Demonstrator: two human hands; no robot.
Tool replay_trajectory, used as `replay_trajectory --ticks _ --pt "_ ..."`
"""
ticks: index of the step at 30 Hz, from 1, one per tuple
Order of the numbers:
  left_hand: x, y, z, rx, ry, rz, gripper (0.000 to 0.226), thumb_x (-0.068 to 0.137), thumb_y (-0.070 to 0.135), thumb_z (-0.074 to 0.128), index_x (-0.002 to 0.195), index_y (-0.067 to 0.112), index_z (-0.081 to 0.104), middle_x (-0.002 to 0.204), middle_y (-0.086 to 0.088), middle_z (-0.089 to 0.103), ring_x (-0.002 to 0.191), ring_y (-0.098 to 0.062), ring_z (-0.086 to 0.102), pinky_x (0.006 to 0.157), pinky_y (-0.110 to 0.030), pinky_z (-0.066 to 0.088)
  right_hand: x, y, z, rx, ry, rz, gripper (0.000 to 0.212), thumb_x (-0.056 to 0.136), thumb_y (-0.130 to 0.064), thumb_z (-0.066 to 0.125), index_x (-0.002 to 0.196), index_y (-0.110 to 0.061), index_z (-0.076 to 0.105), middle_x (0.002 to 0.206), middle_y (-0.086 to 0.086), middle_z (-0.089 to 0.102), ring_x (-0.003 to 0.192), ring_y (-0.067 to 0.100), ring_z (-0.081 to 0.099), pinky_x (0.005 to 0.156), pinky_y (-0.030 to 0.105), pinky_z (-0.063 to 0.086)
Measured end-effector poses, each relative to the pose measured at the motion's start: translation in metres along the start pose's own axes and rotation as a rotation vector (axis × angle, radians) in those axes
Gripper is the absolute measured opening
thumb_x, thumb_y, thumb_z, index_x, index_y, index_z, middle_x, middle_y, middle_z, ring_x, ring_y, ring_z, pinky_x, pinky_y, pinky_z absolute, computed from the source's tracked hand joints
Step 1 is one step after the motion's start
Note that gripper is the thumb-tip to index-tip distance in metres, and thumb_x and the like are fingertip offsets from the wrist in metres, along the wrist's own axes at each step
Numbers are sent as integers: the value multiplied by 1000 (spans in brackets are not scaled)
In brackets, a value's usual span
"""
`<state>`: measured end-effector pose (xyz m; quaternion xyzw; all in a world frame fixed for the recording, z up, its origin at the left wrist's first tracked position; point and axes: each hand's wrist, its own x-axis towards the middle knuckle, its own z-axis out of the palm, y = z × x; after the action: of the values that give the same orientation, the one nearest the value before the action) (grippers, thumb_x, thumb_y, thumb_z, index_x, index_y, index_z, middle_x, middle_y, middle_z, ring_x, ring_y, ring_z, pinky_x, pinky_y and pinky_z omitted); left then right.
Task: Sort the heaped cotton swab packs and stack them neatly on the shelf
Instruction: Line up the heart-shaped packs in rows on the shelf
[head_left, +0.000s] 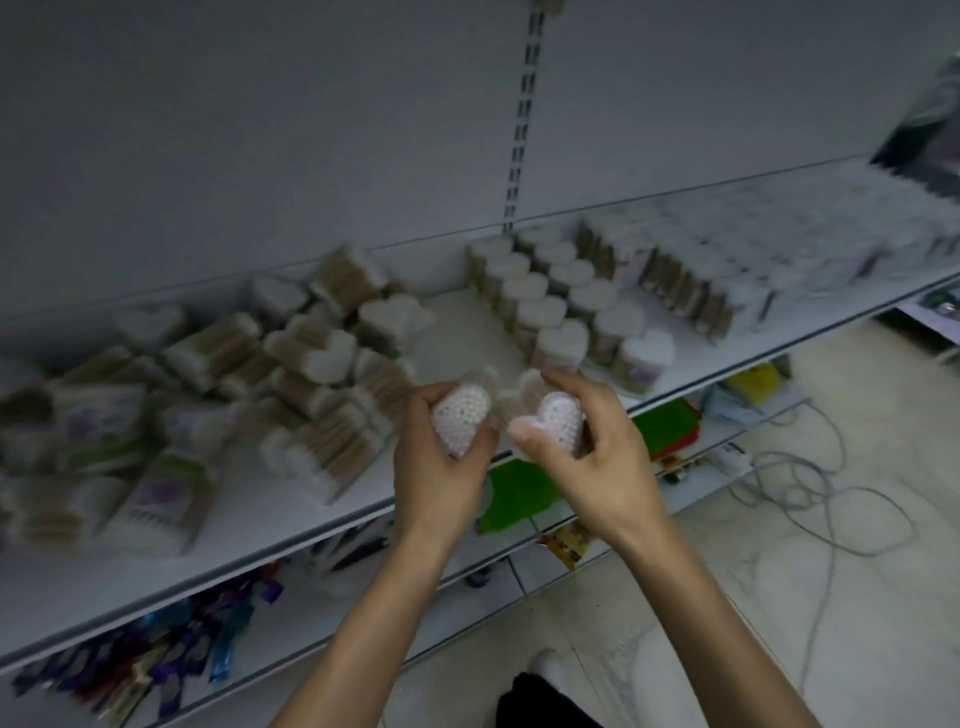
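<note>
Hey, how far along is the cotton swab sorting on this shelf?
Roughly halfway, it seems. Done: two neat heart-pack rows and the rectangular-pack rows on the right of the shelf. In hand: the left hand grips one heart pack, the right hand a second heart pack. Left: the mixed heap at the left.

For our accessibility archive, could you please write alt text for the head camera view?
A person's left grip holds one heart-shaped swab pack and the right grip holds a second pack at a white shelf's edge. A loose heap of packs lies at left; neat upright rows stand at right.
</note>
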<state>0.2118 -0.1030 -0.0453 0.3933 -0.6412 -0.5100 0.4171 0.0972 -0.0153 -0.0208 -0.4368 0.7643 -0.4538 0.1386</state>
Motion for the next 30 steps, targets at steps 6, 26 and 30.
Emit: replay_trajectory --ticks 6,26,30 --pt "10 -4 49 69 -21 -11 34 82 20 73 108 29 53 104 21 58 91 8 56 73 -5 43 18 45 -37 41 -100 9 74 71 -30 83 134 -30 43 128 -10 47 115 -7 44 91 4 36" --pt "36 -45 48 877 -32 209 71 70 -10 71 135 10 52 150 -19 31 130 -36 40 104 -37 34 63 91 -46 -208 2 11 83 77 -58 67 138 -14 34 121 11 61 102 32 61 71 34 49" --pt "42 -45 38 919 -134 270 73 71 -10 68 138 10 48 148 -16 36 126 -32 44 98 -32 36 57 91 -33 -234 65 -40 77 77 -63 64 130 -13 42 110 11 65 92 34 64 62 31 43"
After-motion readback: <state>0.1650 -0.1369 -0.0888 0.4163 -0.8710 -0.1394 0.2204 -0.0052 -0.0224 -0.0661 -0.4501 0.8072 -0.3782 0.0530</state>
